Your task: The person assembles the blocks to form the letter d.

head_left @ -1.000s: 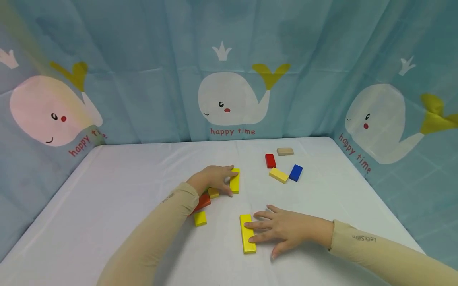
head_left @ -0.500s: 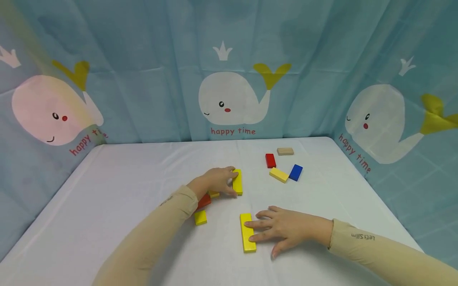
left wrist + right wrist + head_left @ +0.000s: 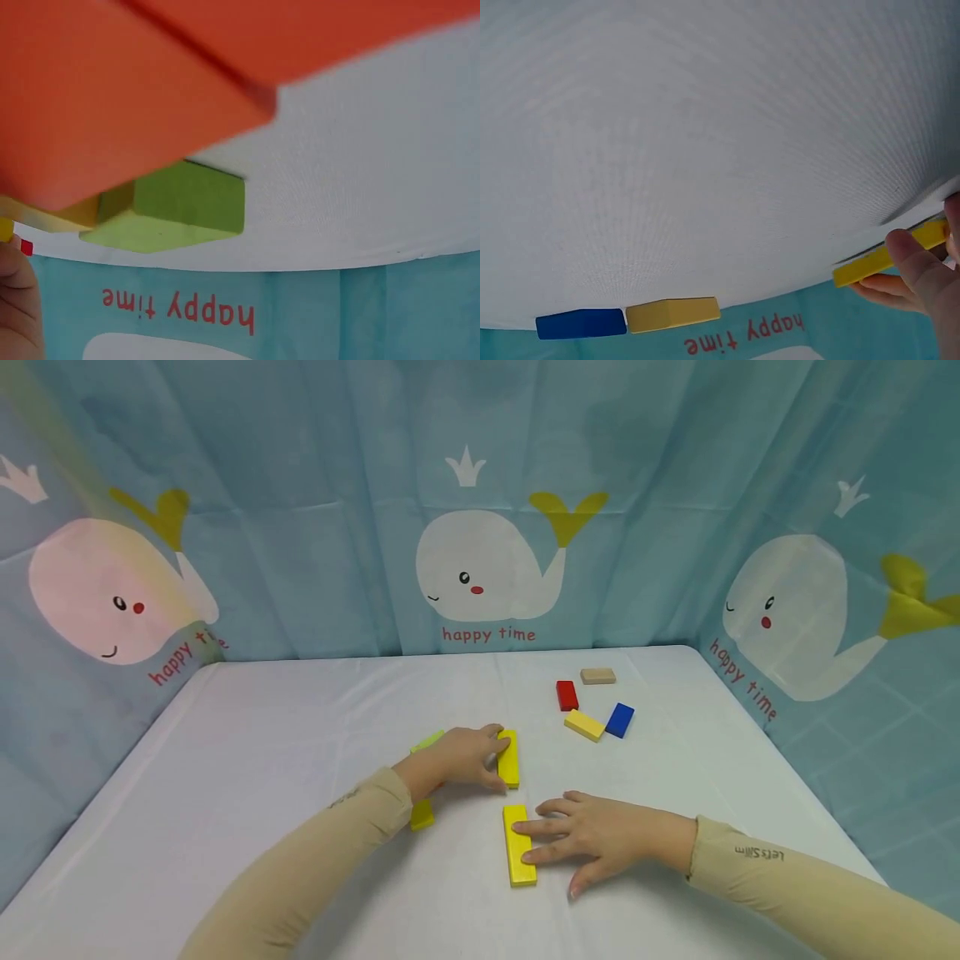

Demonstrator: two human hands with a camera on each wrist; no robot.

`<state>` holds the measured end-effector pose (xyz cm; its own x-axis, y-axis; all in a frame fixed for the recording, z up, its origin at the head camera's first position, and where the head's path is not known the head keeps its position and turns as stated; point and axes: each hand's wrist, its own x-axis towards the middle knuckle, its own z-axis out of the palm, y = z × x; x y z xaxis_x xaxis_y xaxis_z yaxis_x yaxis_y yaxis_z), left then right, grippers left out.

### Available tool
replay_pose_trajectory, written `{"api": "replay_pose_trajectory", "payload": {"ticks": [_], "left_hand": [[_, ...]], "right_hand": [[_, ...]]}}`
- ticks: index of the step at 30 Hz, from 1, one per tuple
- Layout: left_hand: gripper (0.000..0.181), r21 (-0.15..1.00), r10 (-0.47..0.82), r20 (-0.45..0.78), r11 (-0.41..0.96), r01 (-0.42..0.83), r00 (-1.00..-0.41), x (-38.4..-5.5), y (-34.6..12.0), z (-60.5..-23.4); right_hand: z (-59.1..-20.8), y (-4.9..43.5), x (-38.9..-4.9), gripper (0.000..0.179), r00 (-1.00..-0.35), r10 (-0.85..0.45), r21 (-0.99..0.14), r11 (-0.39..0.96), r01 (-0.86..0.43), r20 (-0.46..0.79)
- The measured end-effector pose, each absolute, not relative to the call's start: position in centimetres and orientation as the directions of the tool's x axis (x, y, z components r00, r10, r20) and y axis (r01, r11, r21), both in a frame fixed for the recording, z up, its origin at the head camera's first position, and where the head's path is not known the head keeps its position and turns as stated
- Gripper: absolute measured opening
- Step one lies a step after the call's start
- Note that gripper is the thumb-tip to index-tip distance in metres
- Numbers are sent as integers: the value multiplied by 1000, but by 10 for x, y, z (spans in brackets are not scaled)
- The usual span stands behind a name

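My left hand (image 3: 462,755) grips a long yellow block (image 3: 509,762), its thumb at the near end and other fingers over the far part. A second long yellow block (image 3: 517,852) lies nearer the front, almost in line with the first. On this one rest the spread fingers of my right hand (image 3: 592,837). Around the left wrist are a light green block (image 3: 427,741) and a small yellow block (image 3: 422,816). The left wrist view shows a big orange-red block (image 3: 135,105) close up, before the green block (image 3: 180,202); in the head view the left forearm mostly hides it.
At the back right of the white table (image 3: 300,710) lie a red block (image 3: 567,696), a plain wooden block (image 3: 597,677), a pale yellow block (image 3: 584,725) and a blue block (image 3: 620,720). A blue whale-print curtain (image 3: 337,568) stands behind and along the sides.
The left hand has slid its yellow block to the right and toward the front, nearer the other long one. The green block now shows behind the left wrist. The right hand stays put.
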<state>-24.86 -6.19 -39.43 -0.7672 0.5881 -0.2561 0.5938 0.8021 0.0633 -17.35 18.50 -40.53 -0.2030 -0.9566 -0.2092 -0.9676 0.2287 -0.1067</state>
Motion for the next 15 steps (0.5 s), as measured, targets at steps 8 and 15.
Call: {"api": "replay_pose_trajectory", "payload": {"ticks": [8, 15], "left_hand": [[84, 60, 565, -277, 818, 573, -777, -242, -63, -395], [70, 49, 557, -261, 823, 566, -788, -238, -61, -396]], "right_hand": [[-405, 184, -175, 63, -219, -948, -136, 254, -958, -233], [-404, 183, -176, 63, -209, -950, -143, 246, -959, -232]]}}
